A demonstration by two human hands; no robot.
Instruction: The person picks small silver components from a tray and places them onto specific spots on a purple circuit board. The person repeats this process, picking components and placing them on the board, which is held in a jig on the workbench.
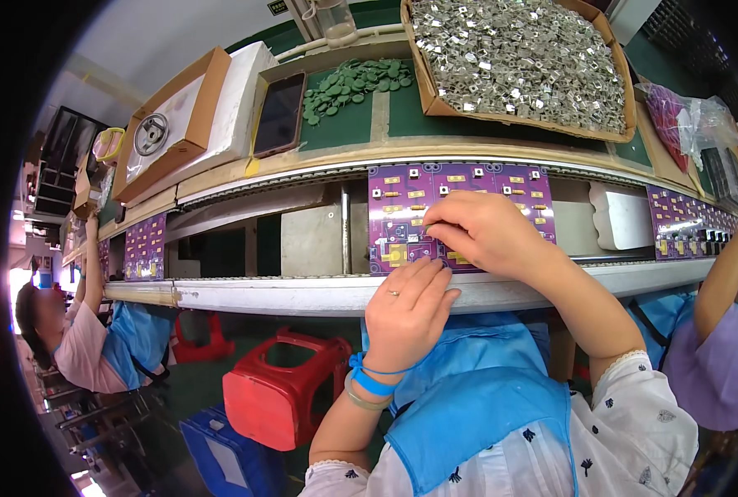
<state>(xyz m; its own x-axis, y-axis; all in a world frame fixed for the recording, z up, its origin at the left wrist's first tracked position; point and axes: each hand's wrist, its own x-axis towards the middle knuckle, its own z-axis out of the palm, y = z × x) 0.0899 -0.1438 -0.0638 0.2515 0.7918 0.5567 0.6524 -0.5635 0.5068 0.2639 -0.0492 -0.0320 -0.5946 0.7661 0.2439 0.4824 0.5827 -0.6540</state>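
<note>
A purple circuit board (476, 178) with small switches and resistors lies across the rails in front of me. Over its middle, my right hand (489, 232) has its thumb and forefinger pinched close to the surface; anything between them is too small to make out. My left hand (406, 311) rests at the board's near edge, fingers bent together over it. Something small and dark shows by its forefinger tip, but I cannot make out what it is. A blue band and a bracelet circle the left wrist.
Beyond the rails stand a cardboard box of small metal parts (518, 66), a pile of green discs (348, 87) and a dark phone-like slab (280, 114). More purple boards lie left (146, 248) and right (692, 219). Co-workers sit either side; a red stool (273, 402) stands below left.
</note>
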